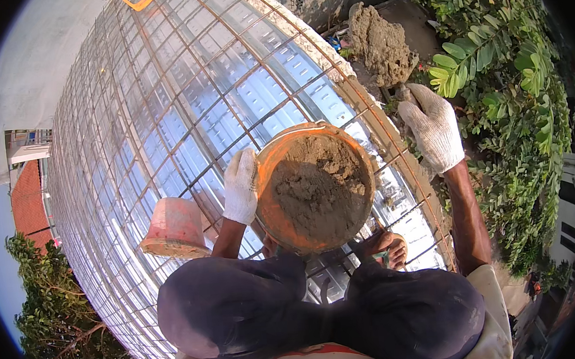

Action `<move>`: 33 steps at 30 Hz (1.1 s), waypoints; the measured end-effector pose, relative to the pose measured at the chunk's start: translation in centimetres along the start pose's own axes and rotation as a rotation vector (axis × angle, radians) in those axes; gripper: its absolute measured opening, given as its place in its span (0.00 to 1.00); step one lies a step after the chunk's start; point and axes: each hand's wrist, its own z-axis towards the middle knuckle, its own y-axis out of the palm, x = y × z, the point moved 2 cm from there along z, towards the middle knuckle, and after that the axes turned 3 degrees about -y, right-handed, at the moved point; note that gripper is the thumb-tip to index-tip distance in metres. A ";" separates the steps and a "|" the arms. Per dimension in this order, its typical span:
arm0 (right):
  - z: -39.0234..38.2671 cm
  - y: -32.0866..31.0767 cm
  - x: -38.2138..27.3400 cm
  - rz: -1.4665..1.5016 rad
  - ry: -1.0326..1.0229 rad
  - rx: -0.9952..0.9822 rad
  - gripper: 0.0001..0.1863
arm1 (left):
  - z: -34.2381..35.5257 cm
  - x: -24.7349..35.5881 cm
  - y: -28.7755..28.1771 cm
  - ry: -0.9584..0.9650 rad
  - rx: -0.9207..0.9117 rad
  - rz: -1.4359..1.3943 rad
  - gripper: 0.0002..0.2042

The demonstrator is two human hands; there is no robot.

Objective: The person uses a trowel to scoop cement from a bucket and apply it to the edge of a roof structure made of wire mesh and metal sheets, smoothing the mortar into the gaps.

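Note:
My gloved left hand (240, 186) grips the left rim of an orange bucket (270, 217) that holds wet grey-brown mortar (318, 190). My gloved right hand (430, 126) is closed on a mortar-caked tool, apparently a trowel (403, 93), with a large lump of mortar (381, 43) at its far end, held out past the deck's right edge. The bucket stands between my bent knees, over a grid of steel rebar (216, 118) on shiny corrugated metal decking (254, 85). A band of fresh mortar (400, 165) runs along that edge.
A pinkish bucket (174, 227) sits on the grid at left, and an orange-handled object (136, 0) lies farther off. My sandalled foot (386, 249) is on the mesh. Leafy branches (493, 65) hang beside the drop at right; a tiled roof (27, 198) and trees show at left.

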 end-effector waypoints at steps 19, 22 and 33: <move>15.8 5.9 17.0 -0.170 0.062 -0.219 0.25 | -0.3 0.8 -0.4 0.293 -0.032 0.371 0.19; 16.0 7.5 16.9 -0.098 0.104 -0.311 0.28 | -0.5 1.3 -0.4 0.302 -0.040 0.430 0.19; 21.7 9.7 13.7 -0.543 -0.121 -0.590 0.28 | -0.5 1.5 -0.2 0.364 -0.029 0.533 0.18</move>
